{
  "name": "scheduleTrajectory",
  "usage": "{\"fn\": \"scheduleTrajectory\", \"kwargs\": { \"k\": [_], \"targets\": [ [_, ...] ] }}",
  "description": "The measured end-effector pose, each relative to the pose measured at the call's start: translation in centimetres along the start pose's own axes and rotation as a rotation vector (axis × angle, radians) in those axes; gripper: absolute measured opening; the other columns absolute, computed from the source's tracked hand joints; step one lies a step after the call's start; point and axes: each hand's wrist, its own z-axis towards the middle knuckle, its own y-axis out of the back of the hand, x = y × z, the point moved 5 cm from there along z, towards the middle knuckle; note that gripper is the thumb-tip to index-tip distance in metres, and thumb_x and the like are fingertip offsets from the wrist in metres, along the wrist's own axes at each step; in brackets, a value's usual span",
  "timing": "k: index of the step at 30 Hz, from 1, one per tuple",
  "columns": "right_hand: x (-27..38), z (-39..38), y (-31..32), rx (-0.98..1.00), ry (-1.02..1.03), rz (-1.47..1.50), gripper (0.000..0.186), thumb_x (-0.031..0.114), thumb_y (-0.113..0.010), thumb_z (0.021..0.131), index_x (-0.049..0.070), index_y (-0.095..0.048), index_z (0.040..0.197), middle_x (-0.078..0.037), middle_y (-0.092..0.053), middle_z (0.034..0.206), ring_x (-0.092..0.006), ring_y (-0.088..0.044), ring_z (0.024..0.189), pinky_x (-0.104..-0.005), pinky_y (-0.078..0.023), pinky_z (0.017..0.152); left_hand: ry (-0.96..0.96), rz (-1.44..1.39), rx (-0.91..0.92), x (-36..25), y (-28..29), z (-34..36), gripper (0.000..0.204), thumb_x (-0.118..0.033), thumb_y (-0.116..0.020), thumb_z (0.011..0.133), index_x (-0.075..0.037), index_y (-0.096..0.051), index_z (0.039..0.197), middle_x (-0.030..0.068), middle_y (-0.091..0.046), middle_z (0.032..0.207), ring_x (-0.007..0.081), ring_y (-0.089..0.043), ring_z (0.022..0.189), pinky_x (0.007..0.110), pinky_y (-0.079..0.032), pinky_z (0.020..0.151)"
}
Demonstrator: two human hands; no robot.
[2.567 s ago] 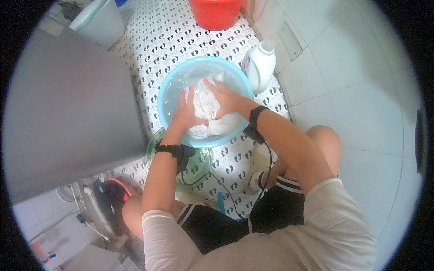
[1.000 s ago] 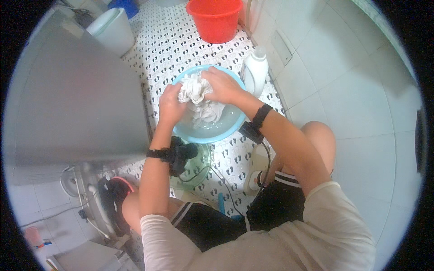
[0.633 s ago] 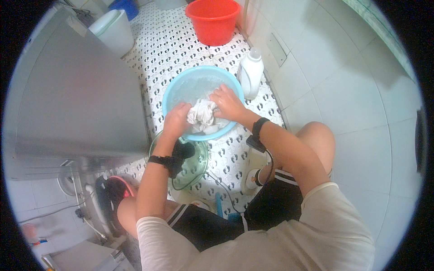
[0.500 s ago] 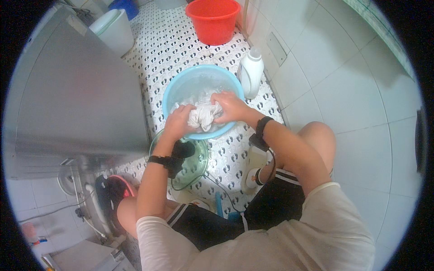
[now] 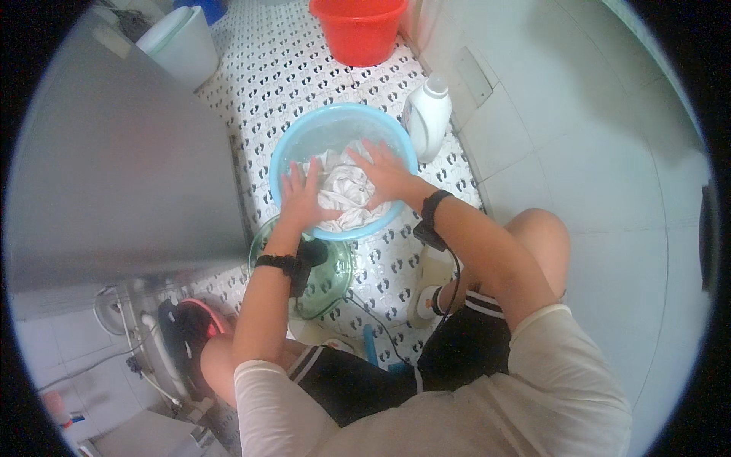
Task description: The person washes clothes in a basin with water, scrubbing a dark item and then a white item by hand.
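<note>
Wet white cloth lies bunched in a light blue basin on the floor, with some water showing around it. My left hand rests at the cloth's left side, fingers spread. On its right side my right hand lies with fingers apart, touching the cloth. Neither hand is closed round a fold. A strap with a small black device sits on each wrist.
A white jug-shaped bottle stands right of the basin by the tiled wall. Farther back are a red bucket and a white bin. A green transparent basin sits nearer me. A large grey metal panel rises on the left.
My hands have let go of the gathered cloth and spread their fingers. The cloth now lies lower and wider in the basin. The view has shifted slightly.
</note>
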Motion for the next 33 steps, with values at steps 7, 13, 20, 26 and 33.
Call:
{"fn": "scheduleTrajectory", "kwargs": {
  "k": [7, 13, 20, 26, 33],
  "targets": [
    [-1.7, 2.2, -2.6, 0.119, 0.019, 0.394, 0.143, 0.015, -0.097, 0.05, 0.015, -0.01, 0.164, -0.03, -0.025, 0.161, -0.0457, -0.035, 0.145, -0.0459, -0.037, 0.116, 0.048, -0.336, 0.115, 1.2, -2.0, 3.0, 0.155, -0.042, -0.097, 0.051, -0.016, 0.007, 0.163, 0.0376, -0.008, 0.162, 0.0532, -0.015, 0.151, 0.053, -0.025, 0.121],
    [-0.6, 3.6, -3.0, 0.099, 0.098, 0.511, 0.143, 0.016, -0.093, 0.051, 0.009, -0.006, 0.163, -0.03, -0.052, 0.143, -0.0433, -0.052, 0.132, -0.0429, -0.044, 0.109, 0.002, -0.45, 0.174, 2.0, -3.9, 4.6, 0.15, -0.036, -0.096, 0.053, -0.007, 0.002, 0.162, 0.0372, -0.034, 0.152, 0.0497, -0.035, 0.143, 0.047, -0.033, 0.119],
    [-0.4, 4.9, -4.5, 0.047, 0.097, 0.361, 0.084, 0.031, -0.089, 0.061, 0.005, -0.055, 0.133, -0.023, -0.068, 0.118, -0.0421, -0.065, 0.109, -0.049, -0.051, 0.095, -0.012, -0.39, 0.1, 0.3, -5.2, 5.7, 0.12, -0.034, -0.094, 0.054, -0.003, -0.034, 0.154, 0.0309, -0.054, 0.137, 0.045, -0.052, 0.13, 0.047, -0.043, 0.109],
    [1.3, 6.0, -4.8, 0.019, -0.049, 0.277, 0.05, 0.014, -0.077, 0.077, 0.005, -0.062, 0.124, -0.022, -0.068, 0.116, -0.0395, -0.065, 0.109, -0.0493, -0.052, 0.095, 0.043, -0.213, 0.033, 2.6, -7.5, 6.6, 0.074, -0.033, -0.081, 0.076, -0.008, -0.053, 0.14, 0.023, -0.063, 0.13, 0.0427, -0.059, 0.122, 0.05, -0.047, 0.104],
    [0.9, 6.4, -6.6, 0.114, -0.159, 0.156, 0.027, 0.018, -0.07, 0.084, 0.005, -0.072, 0.107, -0.022, -0.07, 0.111, -0.0379, -0.067, 0.11, -0.0488, -0.053, 0.095, 0.202, -0.042, 0.301, 0.1, -6.5, 6.8, 0.039, -0.018, -0.061, 0.091, -0.007, -0.061, 0.128, 0.0263, -0.062, 0.129, 0.0388, -0.06, 0.122, 0.05, -0.049, 0.102]
  ]
}}
